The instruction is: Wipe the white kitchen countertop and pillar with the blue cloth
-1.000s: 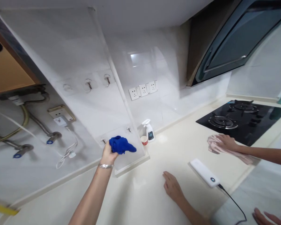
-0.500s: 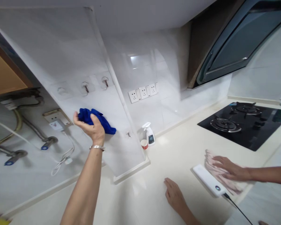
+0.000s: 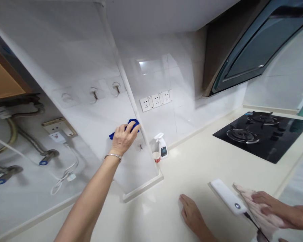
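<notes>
Okay, your left hand (image 3: 123, 139) is over a blue cloth (image 3: 132, 123), pressing it against the white tiled wall (image 3: 86, 124), right next to the wall's outer corner edge. Fingers (image 3: 131, 129) are pressed together and slightly curled, tips pointing up and right, not a pinch, more a flat press. The cloth is bunched and mostly hidden under them. Its long axis seems to run lower left to upper right, with one end showing past your fingertips and the other poking out left of your hand; exact shape can't be told. Silver bracelet (image 3: 113, 156) on that wrist. Adhesive wall hooks (image 3: 94, 93) sit above your hand, another hook (image 3: 140, 146) just right of it.

Your right hand (image 3: 192, 210) rests on the cream surface (image 3: 146, 215), fingers lightly spread, pointing left, holding nothing. Nearest to it is a white power bank (image 3: 227, 196) with a black cable.

Just past that, a co-worker's hand (image 3: 270, 206) lies on a pink cloth (image 3: 257, 211), fingers spread. Fingertips of a hand (image 3: 282, 240) show at the bottom edge.

Also there: spray bottle (image 3: 162, 147) and small cup (image 3: 156, 156) by the corner, wall sockets (image 3: 155, 101), black gas hob (image 3: 242, 134), range hood (image 3: 262, 50).
</notes>
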`<action>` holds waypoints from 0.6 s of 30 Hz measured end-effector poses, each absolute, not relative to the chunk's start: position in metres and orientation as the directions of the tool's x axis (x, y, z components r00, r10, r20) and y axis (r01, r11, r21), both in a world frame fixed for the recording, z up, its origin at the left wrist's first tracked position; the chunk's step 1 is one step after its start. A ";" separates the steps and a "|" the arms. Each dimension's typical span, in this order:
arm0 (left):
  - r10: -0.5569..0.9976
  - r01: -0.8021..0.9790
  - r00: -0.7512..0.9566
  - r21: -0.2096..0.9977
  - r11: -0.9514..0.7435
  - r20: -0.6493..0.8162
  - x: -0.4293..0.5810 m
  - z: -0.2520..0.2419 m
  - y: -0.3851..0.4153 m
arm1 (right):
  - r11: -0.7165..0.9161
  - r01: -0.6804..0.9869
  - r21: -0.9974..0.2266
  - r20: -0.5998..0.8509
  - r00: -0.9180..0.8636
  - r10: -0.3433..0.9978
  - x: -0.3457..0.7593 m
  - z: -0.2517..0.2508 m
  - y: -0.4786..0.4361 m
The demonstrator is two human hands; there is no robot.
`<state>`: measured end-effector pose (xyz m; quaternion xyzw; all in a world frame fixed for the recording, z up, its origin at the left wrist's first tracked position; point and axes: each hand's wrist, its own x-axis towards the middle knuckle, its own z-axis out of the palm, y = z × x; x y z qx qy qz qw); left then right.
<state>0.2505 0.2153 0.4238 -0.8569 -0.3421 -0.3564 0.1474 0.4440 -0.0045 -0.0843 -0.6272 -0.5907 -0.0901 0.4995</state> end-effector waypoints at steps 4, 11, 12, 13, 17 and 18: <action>0.344 0.723 0.550 -0.227 -0.653 0.761 0.265 0.429 0.216 | 0.244 0.863 -0.442 0.709 0.169 0.684 0.445 -0.092 -0.007; 0.189 0.782 0.457 -0.292 -0.550 0.869 0.214 0.455 0.224 | 0.247 0.869 -0.429 0.670 0.122 0.732 0.452 -0.106 -0.007; 0.188 0.801 0.417 -0.262 -0.538 0.890 0.203 0.460 0.223 | 0.246 0.868 -0.431 0.667 0.123 0.735 0.452 -0.107 -0.006; 0.189 0.817 0.377 -0.230 -0.528 0.907 0.193 0.465 0.222 | 0.244 0.867 -0.434 0.659 0.120 0.743 0.452 -0.107 -0.006; 0.220 0.851 0.277 -0.133 -0.509 0.935 0.160 0.473 0.216 | 0.213 0.871 -0.444 0.605 0.116 0.788 0.451 -0.106 -0.004; 0.232 0.853 0.265 -0.116 -0.509 0.936 0.153 0.472 0.215 | 0.205 0.872 -0.445 0.593 0.116 0.797 0.451 -0.106 -0.004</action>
